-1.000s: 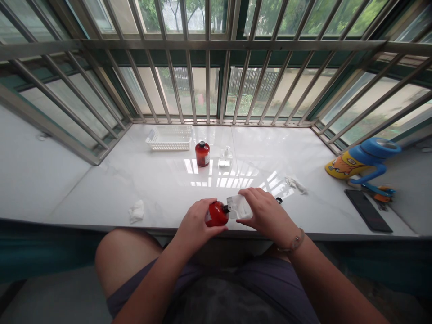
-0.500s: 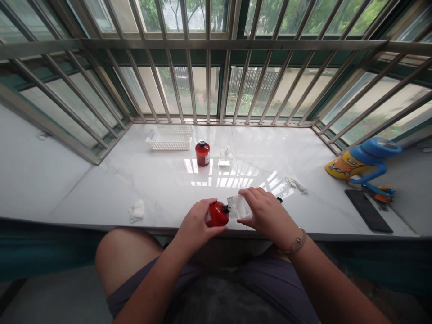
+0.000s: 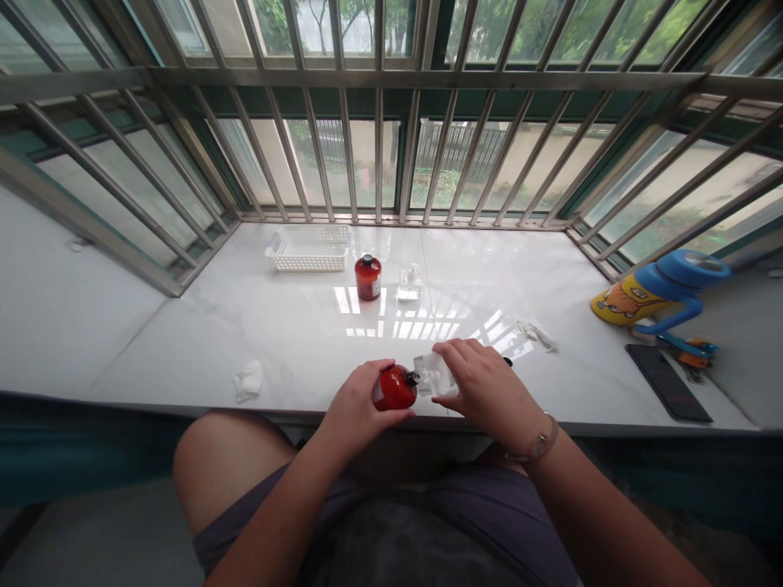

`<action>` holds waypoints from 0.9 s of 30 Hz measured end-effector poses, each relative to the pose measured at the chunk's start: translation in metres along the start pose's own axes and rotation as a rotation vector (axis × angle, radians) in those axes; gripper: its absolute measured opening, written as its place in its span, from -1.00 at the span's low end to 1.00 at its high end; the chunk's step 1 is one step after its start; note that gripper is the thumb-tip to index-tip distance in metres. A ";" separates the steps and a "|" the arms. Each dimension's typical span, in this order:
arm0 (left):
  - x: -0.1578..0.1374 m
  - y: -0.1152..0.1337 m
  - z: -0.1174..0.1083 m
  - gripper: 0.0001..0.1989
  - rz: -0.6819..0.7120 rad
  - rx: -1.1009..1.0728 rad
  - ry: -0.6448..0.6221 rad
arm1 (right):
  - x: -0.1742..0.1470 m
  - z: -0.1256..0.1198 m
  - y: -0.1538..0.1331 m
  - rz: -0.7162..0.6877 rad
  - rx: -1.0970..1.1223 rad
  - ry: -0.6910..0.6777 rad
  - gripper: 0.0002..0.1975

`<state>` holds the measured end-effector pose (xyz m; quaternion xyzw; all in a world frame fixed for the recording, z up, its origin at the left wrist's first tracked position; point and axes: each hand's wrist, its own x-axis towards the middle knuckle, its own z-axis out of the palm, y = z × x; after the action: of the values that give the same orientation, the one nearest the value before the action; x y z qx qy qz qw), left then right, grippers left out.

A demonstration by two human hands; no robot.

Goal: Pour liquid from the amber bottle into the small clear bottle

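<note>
Landmark: the standing red bottle (image 3: 368, 279), upright and dark-capped on the white counter (image 3: 306, 326); all places below are told from it.
Left hand: the left hand (image 3: 358, 399) is on the person's side of the landmark, its fingers wrapped around the held red bottle (image 3: 396, 388).
Held red bottle: nearer the person than the landmark and slightly right of it, tipped over so that its dark neck points right.
Right hand: the right hand (image 3: 480, 379), nearer the person and to the right, has its fingers grasping the clear bottle (image 3: 433, 375); a bracelet (image 3: 541, 444) circles the wrist.
Clear bottle: tilted, its mouth end facing the dark neck; whether the two touch cannot be told.
Small black object: this item (image 3: 507, 361), right of the landmark and closer to the person, is partly hidden by the right hand.
Small glass bottle: just right of the landmark, this bottle (image 3: 409, 285) stands upright.
White basket: this basket (image 3: 309, 259) sits just left of it.
Tissues: one crumpled tissue (image 3: 248, 381) lies left and nearer the person, another tissue (image 3: 537, 335) well to the right.
Far right: a blue-and-yellow flask (image 3: 648, 293) and a dark phone (image 3: 666, 383).
</note>
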<state>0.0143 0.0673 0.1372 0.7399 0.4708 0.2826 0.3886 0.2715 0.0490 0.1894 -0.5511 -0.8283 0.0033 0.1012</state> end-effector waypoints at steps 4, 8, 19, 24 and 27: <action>0.000 0.000 0.000 -0.21 -0.003 -0.015 0.008 | 0.000 0.002 0.001 -0.003 0.012 0.006 -0.23; 0.000 0.000 -0.001 -0.21 0.004 -0.012 0.015 | -0.001 0.005 0.003 -0.004 0.047 0.031 -0.27; -0.001 0.001 -0.004 -0.20 -0.014 -0.030 0.043 | -0.005 0.017 0.010 0.027 0.201 0.074 -0.18; -0.001 0.005 -0.008 -0.22 -0.047 -0.135 0.070 | -0.008 0.022 0.014 0.019 0.261 0.110 -0.13; -0.001 0.007 -0.011 -0.23 -0.060 -0.171 0.096 | -0.009 0.025 0.015 0.026 0.313 0.124 -0.12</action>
<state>0.0087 0.0678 0.1484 0.6751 0.4850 0.3451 0.4357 0.2840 0.0488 0.1619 -0.5384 -0.8027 0.0996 0.2364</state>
